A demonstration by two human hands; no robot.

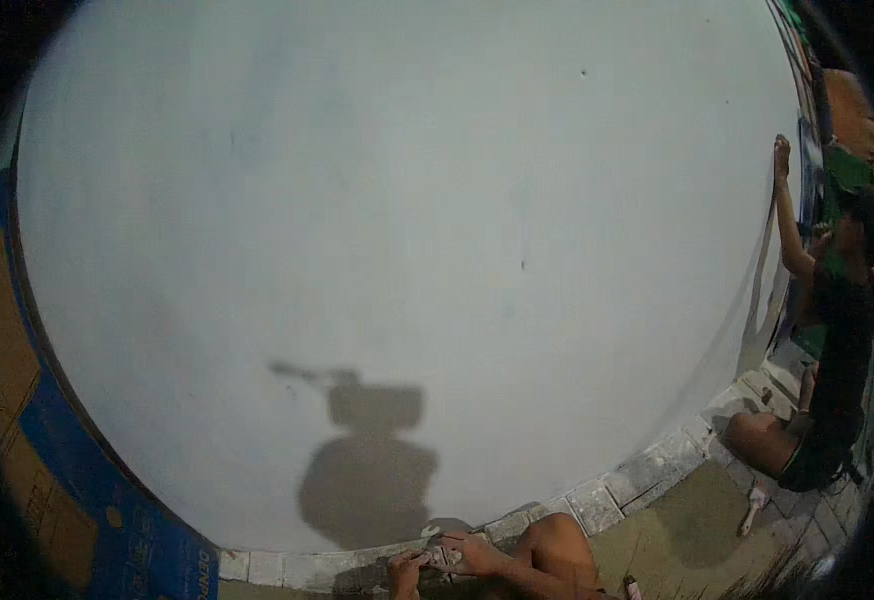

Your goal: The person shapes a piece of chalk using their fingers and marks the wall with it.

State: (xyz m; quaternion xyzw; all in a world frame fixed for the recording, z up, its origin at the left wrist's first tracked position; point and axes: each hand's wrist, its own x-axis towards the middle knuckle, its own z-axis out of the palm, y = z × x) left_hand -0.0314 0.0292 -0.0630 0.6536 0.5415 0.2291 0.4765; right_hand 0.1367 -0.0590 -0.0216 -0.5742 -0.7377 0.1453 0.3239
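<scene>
At the bottom edge, my left hand (407, 573) and my right hand (469, 554) are close together in front of the white wall's foot. Both have their fingers bent in around something small and pale between them, too small and dim to name. Pale smears show on the fingers of my right hand. My bent knee (560, 548) is just right of the hands. Directly behind them runs a low row of pale paving blocks (597, 505) along the base of the wall.
The large white wall (437, 220) fills most of the view, with a shadow on it. Blue and brown cardboard (87, 480) borders it on the left. At right a person (837, 330) crouches, one hand raised to the wall. A paintbrush (754, 510) lies on the paving nearby.
</scene>
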